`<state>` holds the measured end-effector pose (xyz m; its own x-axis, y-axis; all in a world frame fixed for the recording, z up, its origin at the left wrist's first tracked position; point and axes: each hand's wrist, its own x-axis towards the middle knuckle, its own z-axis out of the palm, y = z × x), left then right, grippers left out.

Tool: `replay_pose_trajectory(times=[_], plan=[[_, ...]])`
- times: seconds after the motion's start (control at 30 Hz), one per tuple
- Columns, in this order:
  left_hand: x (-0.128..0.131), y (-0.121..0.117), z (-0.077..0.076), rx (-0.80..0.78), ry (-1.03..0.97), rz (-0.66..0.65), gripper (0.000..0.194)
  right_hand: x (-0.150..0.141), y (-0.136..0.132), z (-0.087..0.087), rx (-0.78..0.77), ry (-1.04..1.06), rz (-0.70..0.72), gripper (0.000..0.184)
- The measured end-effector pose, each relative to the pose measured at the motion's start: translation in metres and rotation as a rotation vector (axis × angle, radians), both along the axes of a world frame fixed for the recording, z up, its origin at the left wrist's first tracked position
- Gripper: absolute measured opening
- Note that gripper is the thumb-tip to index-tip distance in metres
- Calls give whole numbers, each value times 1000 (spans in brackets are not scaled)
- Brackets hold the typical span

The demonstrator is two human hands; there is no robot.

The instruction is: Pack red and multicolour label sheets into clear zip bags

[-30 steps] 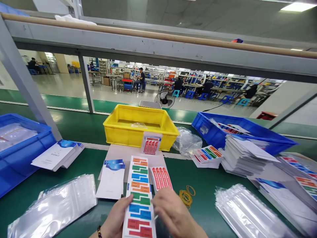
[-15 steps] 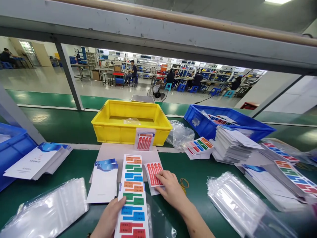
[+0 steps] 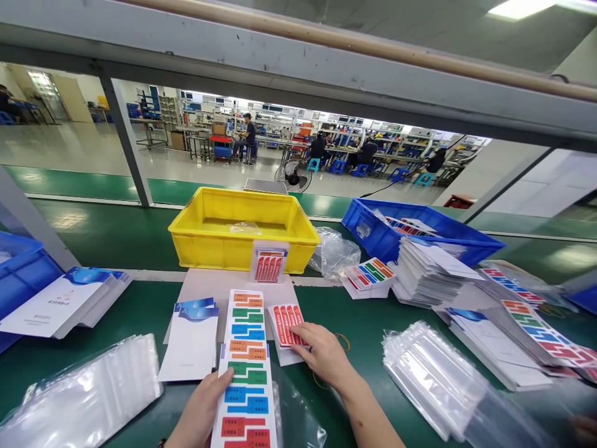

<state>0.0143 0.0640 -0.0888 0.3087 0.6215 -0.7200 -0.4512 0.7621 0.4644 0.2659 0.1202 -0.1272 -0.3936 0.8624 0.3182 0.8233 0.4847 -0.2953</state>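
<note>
My left hand [image 3: 203, 407] holds the near left edge of a long sticker sheet [image 3: 245, 367] with orange, green, blue and red labels, lying lengthwise on the green table. My right hand [image 3: 324, 354] rests its fingers on the near right corner of a small sheet of red labels [image 3: 285, 323] beside that strip; whether it grips the sheet I cannot tell. A white and blue booklet [image 3: 190, 339] lies just left of the strip. Part of a clear plastic bag [image 3: 298, 417] shows under the strip, between my arms.
A yellow bin [image 3: 242, 230] stands behind, with a red label card [image 3: 268, 264] leaning on its front. Blue bins [image 3: 420, 233] sit right and far left. Stacks of booklets [image 3: 431, 280], colour sticker sheets [image 3: 368, 274] and clear bags [image 3: 88, 392] surround me. People work at benches beyond.
My right hand left the long strip, reached forward to the red label sheet and stays on it. My left hand stays on the strip. The view dropped and shifted slightly.
</note>
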Motion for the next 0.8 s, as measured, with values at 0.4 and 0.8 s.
replay_pose_trajectory(times=[0.4, 0.8], plan=[[1, -1, -14, 92, -194, 58, 44, -57, -46, 36, 581, 322, 221, 31], [1, -5, -23, 401, -116, -45, 36, -76, -54, 21, 233, 494, 408, 23]])
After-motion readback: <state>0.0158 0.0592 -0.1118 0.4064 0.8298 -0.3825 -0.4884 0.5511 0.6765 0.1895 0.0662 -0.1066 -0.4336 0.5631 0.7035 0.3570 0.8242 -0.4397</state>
